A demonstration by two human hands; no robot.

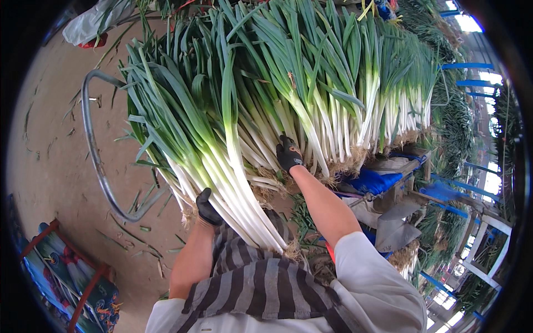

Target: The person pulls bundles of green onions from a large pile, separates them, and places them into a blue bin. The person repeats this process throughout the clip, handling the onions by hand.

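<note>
My left hand [208,207], in a dark glove, holds a bunch of long green onions [237,183]. Their white stems slant toward my apron, and the roots hang near my waist. Farther forward, my gloved right hand [289,155] is among the white stems of the piled green onions [333,120]. Its fingers touch stems there; whether they close around one is unclear. The pile runs off to the right in a dense row, with green leaves pointing away from me and brown roots on the near side.
A bent metal tube frame [93,145] curves out left of the pile. Blue plastic sheeting [374,181] and a grey metal plate [395,229] are at right. Leaf scraps lie on the floor [62,166]. A red-framed object [75,274] stands lower left; a plastic bag [89,25] lies upper left.
</note>
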